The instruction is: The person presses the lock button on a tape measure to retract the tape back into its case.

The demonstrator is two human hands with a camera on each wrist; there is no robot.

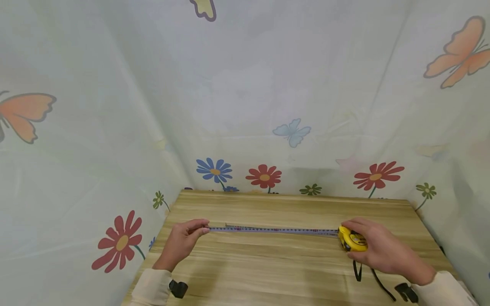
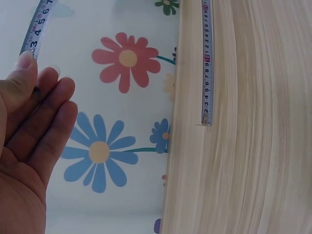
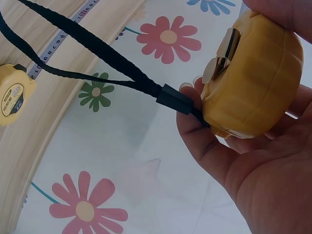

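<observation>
My right hand grips a yellow tape measure by its case; a black wrist strap hangs off it. The blade of this tape is pulled out to the left in a nearly straight line. At its end, my left hand pinches the blade tip between thumb and fingers, its numbers showing past the thumb. On the table lies a second yellow tape measure with its own blade drawn out, roughly along the held one. In the head view that second case is mostly hidden.
Both hands are over a wood-grain table. A white curtain-like sheet printed with flowers and butterflies rises behind the table and on both sides. Black clips sit by the sleeves.
</observation>
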